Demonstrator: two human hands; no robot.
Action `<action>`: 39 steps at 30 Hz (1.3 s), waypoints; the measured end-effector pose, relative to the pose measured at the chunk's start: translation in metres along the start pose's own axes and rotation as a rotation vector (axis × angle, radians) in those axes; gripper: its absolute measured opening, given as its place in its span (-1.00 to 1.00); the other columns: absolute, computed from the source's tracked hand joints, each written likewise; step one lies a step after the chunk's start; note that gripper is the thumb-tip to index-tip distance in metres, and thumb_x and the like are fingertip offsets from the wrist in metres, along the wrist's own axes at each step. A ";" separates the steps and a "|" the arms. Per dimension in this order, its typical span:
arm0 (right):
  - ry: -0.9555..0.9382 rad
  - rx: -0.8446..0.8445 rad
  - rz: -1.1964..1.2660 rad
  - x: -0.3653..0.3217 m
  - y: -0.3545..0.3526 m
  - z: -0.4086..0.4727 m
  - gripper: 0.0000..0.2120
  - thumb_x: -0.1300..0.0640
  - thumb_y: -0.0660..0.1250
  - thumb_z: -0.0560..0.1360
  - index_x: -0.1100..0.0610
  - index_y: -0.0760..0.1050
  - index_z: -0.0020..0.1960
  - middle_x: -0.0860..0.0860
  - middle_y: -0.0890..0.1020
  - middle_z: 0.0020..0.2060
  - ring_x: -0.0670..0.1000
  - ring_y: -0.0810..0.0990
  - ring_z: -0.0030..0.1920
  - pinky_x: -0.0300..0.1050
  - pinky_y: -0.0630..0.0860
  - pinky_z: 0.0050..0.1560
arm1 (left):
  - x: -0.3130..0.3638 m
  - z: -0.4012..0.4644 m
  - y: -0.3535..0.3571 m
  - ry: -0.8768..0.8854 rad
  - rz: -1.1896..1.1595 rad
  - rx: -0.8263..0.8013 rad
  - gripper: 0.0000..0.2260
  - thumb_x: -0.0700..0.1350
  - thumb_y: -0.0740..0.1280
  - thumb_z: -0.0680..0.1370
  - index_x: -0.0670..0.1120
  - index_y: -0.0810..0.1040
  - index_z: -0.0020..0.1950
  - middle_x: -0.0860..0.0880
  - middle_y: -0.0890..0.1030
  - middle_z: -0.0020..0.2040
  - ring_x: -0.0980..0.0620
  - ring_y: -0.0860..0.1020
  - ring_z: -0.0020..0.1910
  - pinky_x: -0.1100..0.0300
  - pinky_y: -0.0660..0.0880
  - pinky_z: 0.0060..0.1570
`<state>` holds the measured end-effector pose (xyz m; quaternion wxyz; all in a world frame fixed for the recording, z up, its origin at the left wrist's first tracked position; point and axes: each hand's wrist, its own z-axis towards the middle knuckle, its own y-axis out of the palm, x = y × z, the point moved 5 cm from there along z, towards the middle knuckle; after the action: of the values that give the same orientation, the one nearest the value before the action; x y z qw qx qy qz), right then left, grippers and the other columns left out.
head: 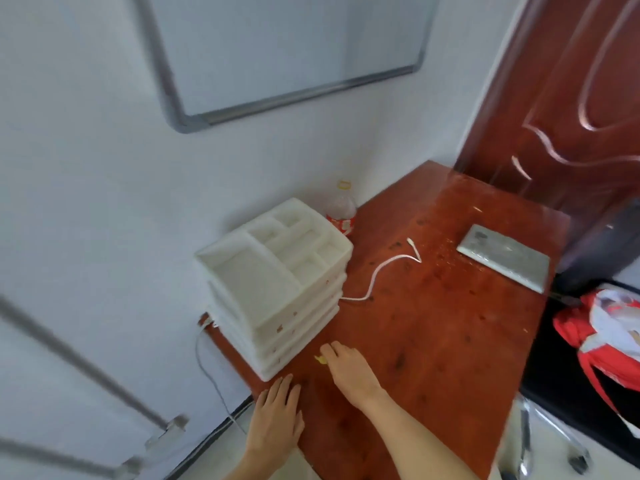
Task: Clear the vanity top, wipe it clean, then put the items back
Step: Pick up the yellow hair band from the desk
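Note:
The reddish-brown vanity top [433, 341] carries dark spots and crumbs. A white plastic organizer [277, 278] with several compartments and drawers stands at its left edge by the wall. Behind it is a clear bottle [342, 209] with a yellow cap and red label. A white cable [377, 271] snakes across the middle. A grey flat slab [505, 261] lies at the far right. My left hand [277, 417] rests flat on the near corner, fingers apart. My right hand [346, 367] is curled over a small yellow scrap [320, 358] in front of the organizer; whether it grips it is unclear.
A whiteboard [287, 53] hangs on the wall above. A brown door [561, 98] stands behind the table's far end. A red and white bag [602, 334] lies to the right on something dark. A chair's metal leg with a caster [554, 445] is at lower right.

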<state>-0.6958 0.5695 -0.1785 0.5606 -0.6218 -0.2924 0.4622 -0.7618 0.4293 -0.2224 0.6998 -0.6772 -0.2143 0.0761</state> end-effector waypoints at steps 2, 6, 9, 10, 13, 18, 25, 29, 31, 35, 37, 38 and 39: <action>-0.145 -0.039 -0.001 -0.027 0.011 0.003 -0.76 0.29 0.13 0.53 0.20 0.45 0.16 0.15 0.56 -0.01 0.17 0.56 -0.07 0.01 0.45 -0.11 | -0.018 -0.027 -0.007 -0.102 0.000 0.032 -0.58 0.03 0.11 0.34 -0.07 0.63 0.01 -0.08 0.64 0.06 -0.03 0.63 -0.01 0.10 0.59 -0.14; -0.415 -0.157 -0.026 -0.107 0.036 0.001 -0.77 0.25 0.11 0.56 0.22 0.38 0.19 0.16 0.49 0.06 0.21 0.55 -0.04 0.03 0.45 -0.15 | -0.055 -0.115 -0.020 -0.401 0.021 0.100 -0.60 -0.01 0.10 0.26 -0.08 0.53 0.01 -0.10 0.65 0.02 -0.06 0.64 -0.05 0.11 0.57 -0.20; -0.666 -0.212 -0.037 -0.198 0.049 -0.012 -0.65 0.24 0.51 0.22 0.12 0.45 -0.06 0.02 0.55 -0.25 0.04 0.57 -0.41 -0.12 0.43 -0.52 | -0.081 -0.203 -0.031 -0.668 0.068 0.127 -0.61 -0.02 0.08 0.23 -0.08 0.62 -0.15 -0.09 0.66 -0.02 -0.04 0.64 -0.08 0.16 0.56 -0.23; -0.757 -0.194 -0.090 -0.229 0.055 -0.017 -0.55 0.20 0.58 0.08 0.07 0.42 -0.14 -0.05 0.52 -0.35 -0.03 0.51 -0.51 -0.17 0.34 -0.63 | -0.087 -0.233 -0.038 -0.749 0.077 0.148 -0.62 -0.02 0.08 0.23 -0.08 0.62 -0.16 -0.08 0.66 -0.03 -0.02 0.64 -0.09 0.18 0.56 -0.23; -0.932 -0.198 -0.085 -0.333 0.074 -0.036 -0.59 0.20 0.59 -0.04 0.03 0.44 -0.33 -0.10 0.46 -0.44 -0.08 0.42 -0.58 -0.22 0.04 -0.66 | -0.103 -0.333 -0.056 -0.988 0.114 0.221 -0.62 -0.01 0.08 0.22 -0.05 0.63 -0.19 -0.05 0.66 -0.05 0.01 0.61 -0.07 0.22 0.56 -0.23; -1.184 -0.263 -0.012 -0.504 0.089 -0.103 -0.77 0.35 0.23 0.40 0.20 0.50 0.03 0.09 0.55 -0.07 0.11 0.56 -0.18 -0.07 0.37 -0.34 | -0.124 -0.498 -0.096 -1.303 0.210 0.343 -0.57 -0.03 0.10 0.26 -0.11 0.66 -0.09 -0.07 0.66 -0.03 -0.04 0.61 -0.04 0.16 0.58 -0.18; -1.504 -0.291 0.090 -0.732 0.087 -0.211 -0.85 0.21 0.24 0.51 0.17 0.49 0.05 0.07 0.55 -0.06 0.10 0.56 -0.12 -0.19 0.28 -0.27 | -0.153 -0.710 -0.157 -1.688 0.347 0.454 -0.55 -0.05 0.16 0.34 -0.17 0.60 0.13 -0.09 0.64 0.05 -0.08 0.61 0.03 0.04 0.57 -0.05; -1.604 -0.225 0.113 -0.832 0.084 -0.267 -0.76 0.31 0.53 0.20 0.14 0.54 -0.22 0.04 0.56 -0.36 0.11 0.54 -0.51 -0.19 0.30 -0.61 | -0.160 -0.800 -0.182 -1.781 0.408 0.477 -0.48 -0.10 0.49 0.27 -0.18 0.54 0.20 -0.10 0.61 0.10 -0.11 0.58 0.09 0.02 0.56 0.02; -1.691 -0.273 0.128 -0.876 0.089 -0.293 -0.85 0.34 0.42 0.35 0.20 0.55 -0.10 0.10 0.59 -0.25 0.19 0.58 -0.40 -0.13 0.33 -0.51 | -0.167 -0.836 -0.191 -1.840 0.436 0.468 -0.47 -0.11 0.52 0.26 -0.21 0.53 0.20 -0.13 0.61 0.10 -0.13 0.58 0.07 0.01 0.56 0.00; -1.784 -0.234 0.246 -0.944 0.095 -0.331 -0.80 0.25 0.14 0.58 0.23 0.47 0.14 0.11 0.57 0.02 0.17 0.57 -0.12 -0.15 0.29 -0.30 | -0.187 -0.898 -0.186 -1.947 0.415 0.426 -0.44 -0.10 0.54 0.26 -0.22 0.52 0.20 -0.17 0.60 0.12 -0.15 0.58 0.09 -0.02 0.56 0.00; -1.820 -0.252 0.234 -0.976 0.109 -0.346 -0.79 0.23 0.11 0.60 0.23 0.47 0.14 0.12 0.56 0.04 0.15 0.56 -0.10 -0.17 0.28 -0.29 | -0.201 -0.924 -0.182 -1.986 0.382 0.411 -0.43 -0.10 0.56 0.23 -0.23 0.53 0.18 -0.17 0.61 0.10 -0.15 0.59 0.06 -0.01 0.57 -0.03; -1.849 -0.261 0.227 -0.994 0.119 -0.351 -0.79 0.24 0.12 0.59 0.23 0.47 0.15 0.12 0.57 0.06 0.15 0.57 -0.08 -0.17 0.29 -0.27 | -0.210 -0.936 -0.180 -2.004 0.365 0.406 -0.43 -0.09 0.56 0.22 -0.23 0.54 0.17 -0.18 0.61 0.09 -0.15 0.60 0.05 -0.01 0.57 -0.05; -1.877 -0.273 0.220 -1.013 0.130 -0.355 -0.78 0.25 0.13 0.59 0.22 0.47 0.16 0.12 0.57 0.08 0.16 0.57 -0.05 -0.16 0.32 -0.24 | -0.220 -0.948 -0.180 -2.023 0.353 0.404 -0.43 -0.09 0.57 0.21 -0.23 0.55 0.16 -0.18 0.62 0.08 -0.15 0.60 0.04 -0.01 0.58 -0.06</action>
<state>-0.8019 -0.5014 -0.0738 -0.0267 -0.0816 -0.6143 0.7844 -0.6099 -0.5384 -0.0810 0.2732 -0.1896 -0.5813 0.7426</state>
